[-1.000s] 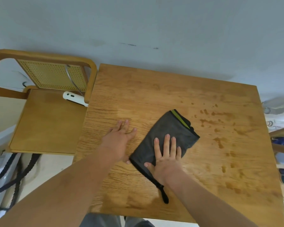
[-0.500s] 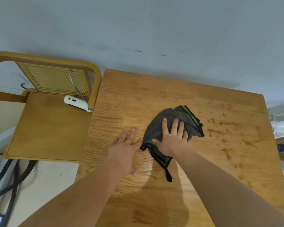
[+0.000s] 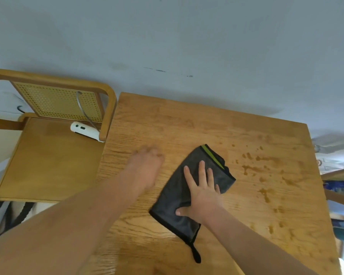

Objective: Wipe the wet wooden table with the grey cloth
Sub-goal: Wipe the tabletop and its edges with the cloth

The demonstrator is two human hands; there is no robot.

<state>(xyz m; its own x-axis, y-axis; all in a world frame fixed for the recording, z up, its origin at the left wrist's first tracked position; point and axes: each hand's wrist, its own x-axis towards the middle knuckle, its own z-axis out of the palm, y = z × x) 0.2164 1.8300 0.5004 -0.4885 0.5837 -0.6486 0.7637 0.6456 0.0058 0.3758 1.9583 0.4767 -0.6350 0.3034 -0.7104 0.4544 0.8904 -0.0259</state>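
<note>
- The right hand [image 3: 202, 195] lies flat on the cloth [image 3: 171, 205]. Its fingers are straight and a little spread, and the thumb is out to the side on the fabric.
- The left hand [image 3: 145, 167] is on or just above the table [image 3: 207, 126], left of the cloth and apart from it. It is blurred, but the fingers look extended and close together, and they hold nothing.
- The cloth is folded and lies slantwise near the table's middle. Its green-striped end points away and its black loop [image 3: 196, 255] trails toward the person.
- The step in hand appears to be a wiping stroke. The drops [image 3: 252, 169] lie right of the cloth, scattered toward the right edge, so much of the wet patch is not yet wiped.
- To do it well, keep the palm flat and pressing so the fold does not bunch up. Sweep right in overlapping passes, with the broad side of the cloth leading.
- Only bare wood lies between the cloth and the drops, so the sweep has open room.
- The far edge sits against the wall [image 3: 167, 46], which limits any push away from the person.
- Stop each pass short of the right edge so water is not pushed off onto the things beyond it.
- The chair [image 3: 48, 165] stands just beside the left edge, with a white device [image 3: 85, 131] on its seat. A return stroke that overshoots could flick water onto it.
</note>
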